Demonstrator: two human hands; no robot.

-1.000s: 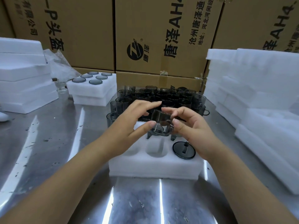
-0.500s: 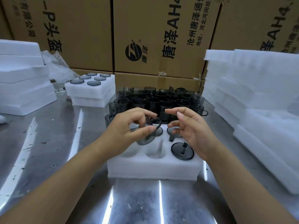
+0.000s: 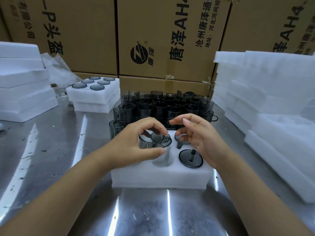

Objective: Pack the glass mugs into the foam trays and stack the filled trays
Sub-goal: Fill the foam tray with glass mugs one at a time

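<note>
So the left hand [image 3: 136, 142] has its fingers wrapped round a smoky glass mug [image 3: 151, 142], lowering it toward a hole in the foam tray [image 3: 160, 179] on the bench [image 3: 51, 159]. The right hand [image 3: 196, 135] hovers just beside it, loosely spread, holding nothing. Two mugs already sit upside down in that tray, so several holes look empty. Behind it a big cluster of loose mugs [image 3: 163, 106] waits, and one filled stack [image 3: 95, 94] sits back left. Loads left, I'd say.

Smoky glass mug [image 3: 151, 142] (handle rightward) above white foam tray [image 3: 160, 178]
</note>
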